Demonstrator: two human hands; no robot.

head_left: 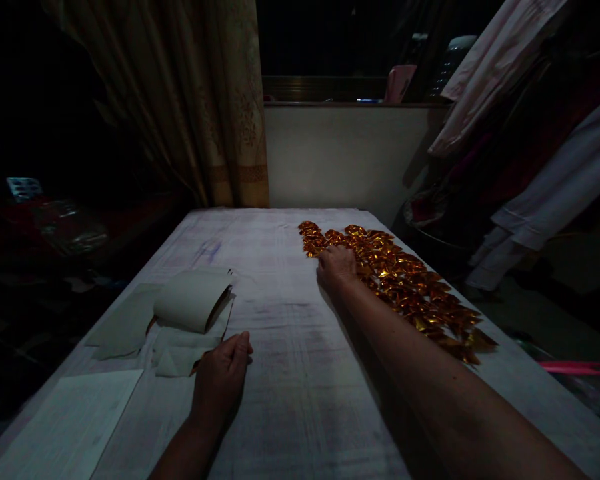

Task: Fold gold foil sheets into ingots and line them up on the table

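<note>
My right hand (pixel 337 265) reaches over the far left part of a spread of folded shiny gold foil pieces (pixel 415 293). Its fingers are bent down and closed, the tips hidden behind the knuckles, so what they grip does not show. My left hand (pixel 225 363) rests as a loose fist on the white cloth, thumb on top, with nothing seen in it. Just beyond its knuckles lie creased pale sheets (pixel 180 350) with gold glinting at their edges. A curled pale sheet (pixel 190 300) arches over them.
The cloth-covered table (pixel 285 400) carries a flat pale sheet (pixel 70 420) at near left. Behind stand a curtain (pixel 220 100) and a low wall (pixel 345 157); a pink cup (pixel 400 83) sits on the ledge. Clothes (pixel 555 180) hang at right, above a pink handle (pixel 575 367).
</note>
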